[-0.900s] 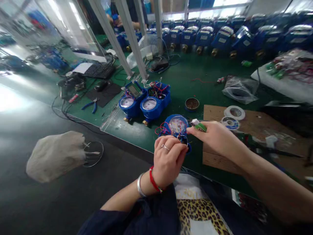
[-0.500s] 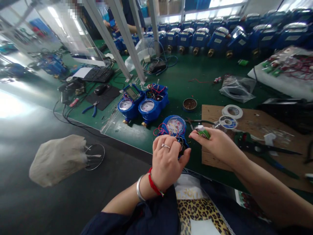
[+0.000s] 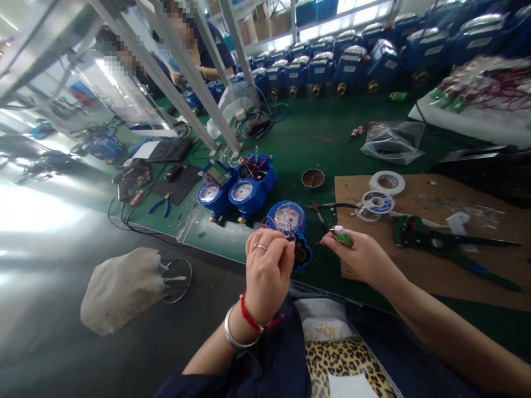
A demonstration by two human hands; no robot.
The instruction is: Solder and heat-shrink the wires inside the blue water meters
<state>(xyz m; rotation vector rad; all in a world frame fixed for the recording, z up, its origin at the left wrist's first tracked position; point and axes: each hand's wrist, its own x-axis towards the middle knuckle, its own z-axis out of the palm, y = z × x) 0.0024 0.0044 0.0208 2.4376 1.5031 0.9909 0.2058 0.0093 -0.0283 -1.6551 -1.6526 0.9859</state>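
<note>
Blue, round-dialled, clear-covered meter (image 3: 286, 216) lies left of the brown flat cardboard sheet (image 3: 352, 190); the left hand (image 3: 265, 268) has shifted off its dark open compartment (image 3: 302, 254), baring it, fingers pressed together, any grip hidden; the right hand (image 3: 359, 251) has drawn away toward the cardboard sheet, fingers pinching a green-and-white plastic object (image 3: 343, 237).

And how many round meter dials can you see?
3: the left dial and middle dial on neighbouring blue meters, the third dial just beyond the left hand. Back-row meters may hide more.
</note>
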